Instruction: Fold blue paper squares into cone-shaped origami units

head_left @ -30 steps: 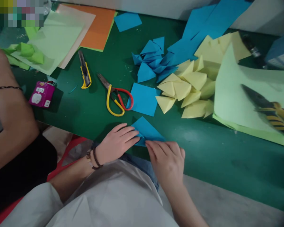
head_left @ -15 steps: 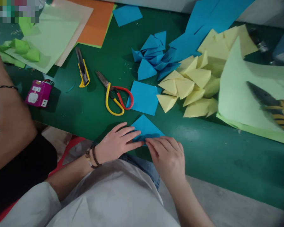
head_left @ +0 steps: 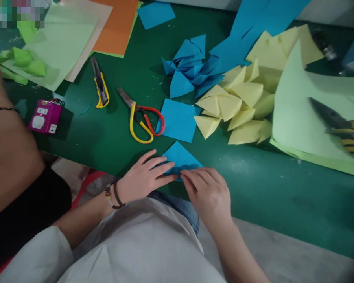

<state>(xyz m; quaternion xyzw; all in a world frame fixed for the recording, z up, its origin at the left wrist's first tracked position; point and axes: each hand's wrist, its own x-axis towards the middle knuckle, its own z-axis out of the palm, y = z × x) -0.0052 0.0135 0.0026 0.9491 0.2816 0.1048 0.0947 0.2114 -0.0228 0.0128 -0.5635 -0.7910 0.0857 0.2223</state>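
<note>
A person wearing a brown beaded bracelet (head_left: 116,195) works with both bare hands on a folded blue paper triangle (head_left: 178,155), at the near edge of a green bench (head_left: 247,188). The left hand (head_left: 138,179) lies palm down, its fingers (head_left: 162,169) open and spread, the tips resting on the left part of the triangle. The right hand (head_left: 211,192) has its fingers closed, gripping the lower edge of the triangle between thumb and fingertips, close beside the left hand's fingers.

Just beyond the triangle lies a flat blue paper square (head_left: 181,122), its left edge under the red handle of metal scissors (head_left: 136,108) with one yellow and one red handle. A yellow-and-black utility knife (head_left: 99,83) rests to the left of the scissors. Behind the square sit a cluster of folded blue paper pieces (head_left: 184,65) and, to the right, a heap of folded pale yellow paper pieces (head_left: 230,107). At far right, pliers with yellow-and-black handles (head_left: 332,116) lie on pale green sheets (head_left: 297,98).

At left, a small purple box (head_left: 45,116) stands near the bent arm of another person (head_left: 13,149). Farther back, an orange sheet (head_left: 118,27) lies partly beneath lighter paper.
</note>
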